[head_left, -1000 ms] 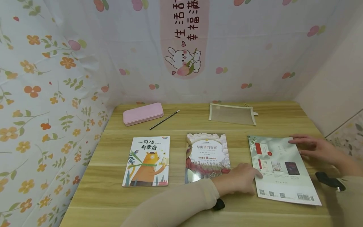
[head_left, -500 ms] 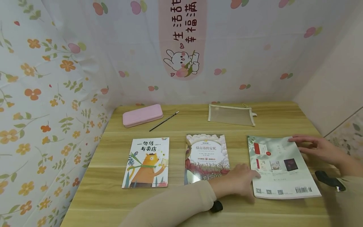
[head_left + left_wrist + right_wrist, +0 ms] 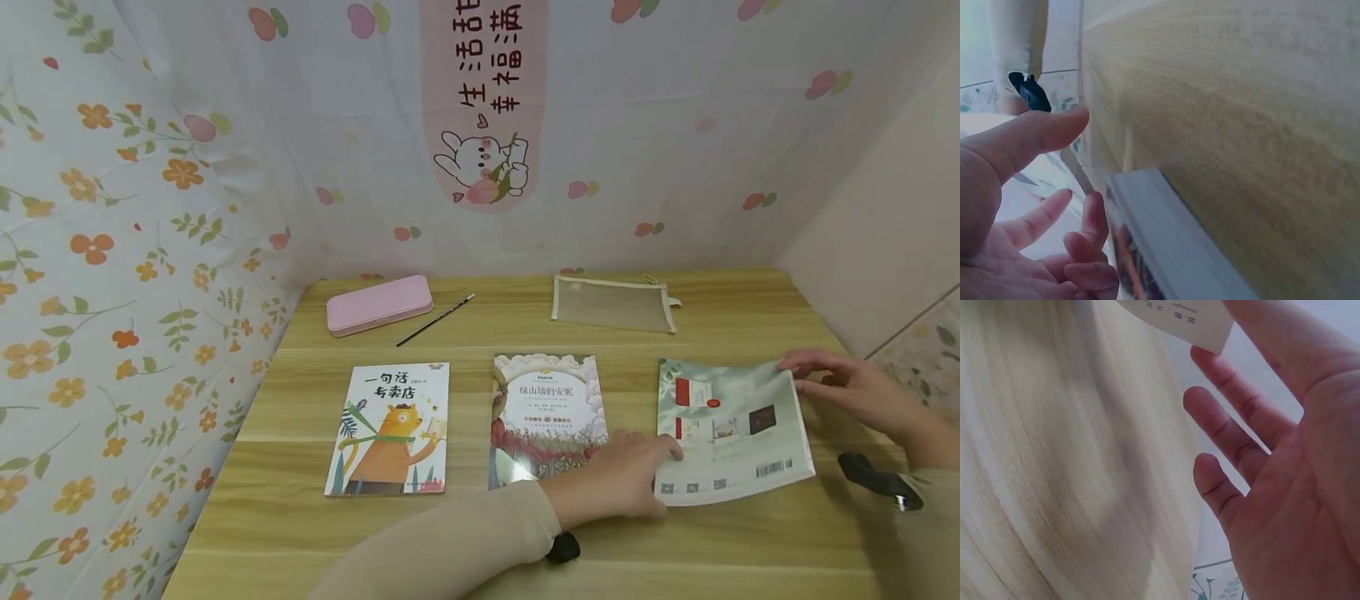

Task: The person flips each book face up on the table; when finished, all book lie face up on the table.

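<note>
A thin magazine point(image 3: 731, 433) with a pale green back cover faces up at the right of the table, its right side lifted and the sheet bowed. My right hand point(image 3: 862, 392) pinches its far right corner; in the right wrist view, a printed corner of the magazine point(image 3: 1179, 319) sits between thumb and index finger, the other fingers spread. My left hand point(image 3: 630, 475) grips the near left edge, index finger on the cover. In the left wrist view the magazine's edge point(image 3: 1077, 170) shows between thumb and fingers. A book with a flowery cover point(image 3: 547, 408) lies beside the left hand, partly hidden by it.
To the left lies a book with a bear on its cover point(image 3: 390, 433). Behind are a pink pencil case point(image 3: 380, 304), a pencil point(image 3: 435, 320) and a mesh zip pouch point(image 3: 613, 305). Patterned cloth point(image 3: 337, 125) hangs along the back and left of the wooden table point(image 3: 300, 550).
The magazine's right side has been raised from the table and tilted, its near right corner swinging up and leftward. The right hand has risen slightly with its corner; the left hand has shifted slightly left.
</note>
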`<action>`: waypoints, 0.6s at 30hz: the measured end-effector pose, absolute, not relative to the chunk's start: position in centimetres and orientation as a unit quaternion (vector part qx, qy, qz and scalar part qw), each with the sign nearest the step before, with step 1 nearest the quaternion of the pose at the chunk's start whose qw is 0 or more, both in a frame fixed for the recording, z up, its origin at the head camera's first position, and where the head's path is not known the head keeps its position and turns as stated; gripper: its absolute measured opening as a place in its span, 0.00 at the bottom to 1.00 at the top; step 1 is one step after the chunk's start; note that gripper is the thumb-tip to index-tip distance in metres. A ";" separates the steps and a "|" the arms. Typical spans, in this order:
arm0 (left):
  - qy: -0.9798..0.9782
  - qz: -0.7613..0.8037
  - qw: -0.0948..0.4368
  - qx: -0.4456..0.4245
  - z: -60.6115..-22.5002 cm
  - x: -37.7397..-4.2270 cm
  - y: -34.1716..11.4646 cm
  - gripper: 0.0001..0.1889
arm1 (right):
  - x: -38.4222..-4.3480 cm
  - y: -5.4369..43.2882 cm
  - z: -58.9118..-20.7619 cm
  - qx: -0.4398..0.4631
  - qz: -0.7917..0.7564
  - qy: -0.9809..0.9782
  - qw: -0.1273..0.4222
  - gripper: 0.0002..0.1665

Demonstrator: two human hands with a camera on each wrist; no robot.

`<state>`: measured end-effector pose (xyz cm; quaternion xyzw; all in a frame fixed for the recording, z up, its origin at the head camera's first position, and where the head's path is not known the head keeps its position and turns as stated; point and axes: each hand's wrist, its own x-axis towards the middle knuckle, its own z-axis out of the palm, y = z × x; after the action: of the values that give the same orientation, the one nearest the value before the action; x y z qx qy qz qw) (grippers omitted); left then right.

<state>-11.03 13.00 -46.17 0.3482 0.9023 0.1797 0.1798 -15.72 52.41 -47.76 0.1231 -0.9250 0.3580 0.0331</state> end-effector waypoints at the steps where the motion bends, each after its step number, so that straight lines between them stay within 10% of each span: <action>1: 0.901 0.189 0.178 0.348 -46.0 -11.1 12.9 0.36 | -15.7 52.4 -47.7 0.123 0.364 -0.923 0.034 0.17; 18: 0.882 0.325 0.104 0.325 -42.9 -12.6 8.9 0.08 | -15.5 51.3 -45.6 0.056 0.412 -0.908 0.050 0.16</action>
<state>-12.61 8.89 -42.88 0.3245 0.8821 0.3253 0.1038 -15.50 51.30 -45.55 0.0559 -0.9081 0.4120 0.0503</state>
